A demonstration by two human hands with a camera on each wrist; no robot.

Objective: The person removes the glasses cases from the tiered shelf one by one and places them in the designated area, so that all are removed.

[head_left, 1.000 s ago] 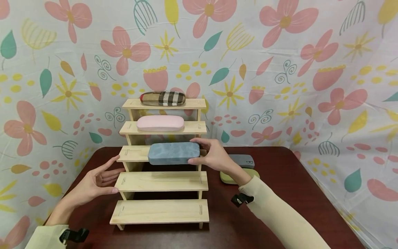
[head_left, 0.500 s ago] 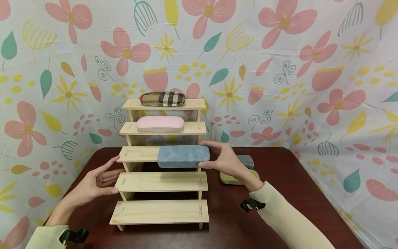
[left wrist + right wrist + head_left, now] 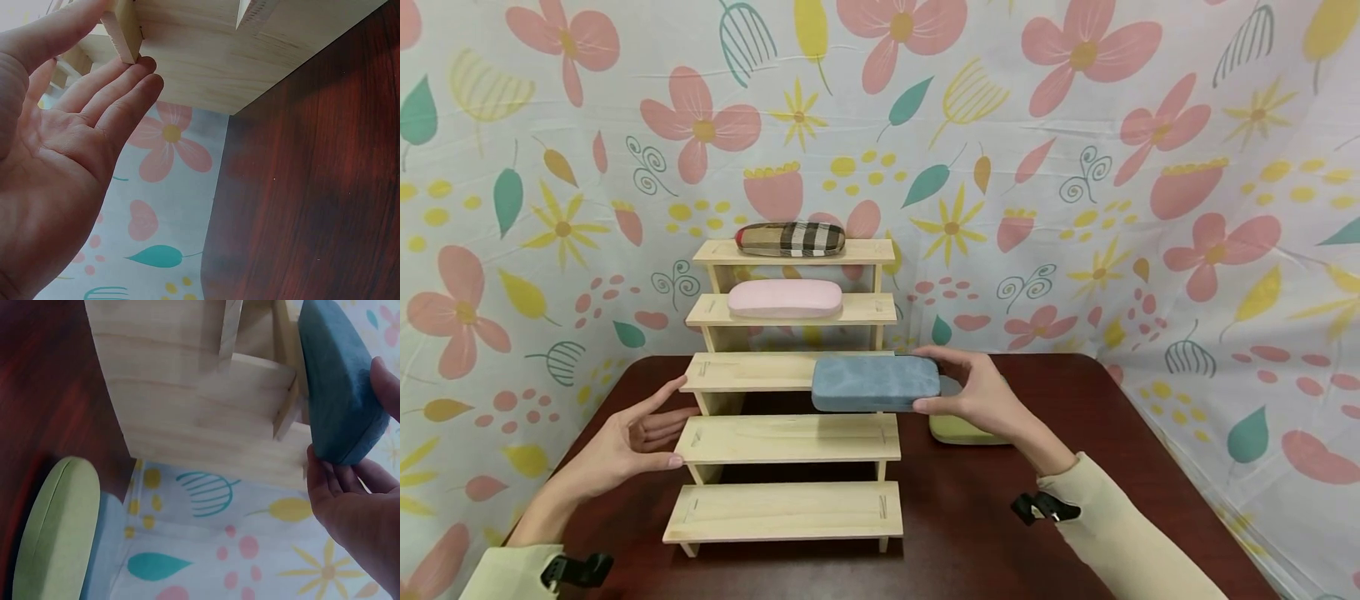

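Note:
My right hand (image 3: 985,398) pinches the right end of a blue glasses case (image 3: 874,383), thumb and fingers on opposite sides. The case overlaps the right part of the middle tier of a stepped wooden rack (image 3: 790,439) and sticks out past its right side. In the right wrist view the blue case (image 3: 340,381) is tilted beside the rack's edge. At the rack's left side is my left hand (image 3: 617,446), its fingers extended and its thumb at a lower tier's end. The left wrist view has those fingertips (image 3: 150,81) right at a board's edge.
A pink case (image 3: 785,298) lies on the second tier from the top, a plaid case (image 3: 790,239) on the top one. Right of the rack, a green case (image 3: 966,431) and a grey-blue case (image 3: 103,544) lie on the dark table (image 3: 1075,517). A floral cloth hangs behind.
My right hand has drawn the blue case rightward and slightly down across the middle tier, past the rack's right end. The left hand has stayed in place.

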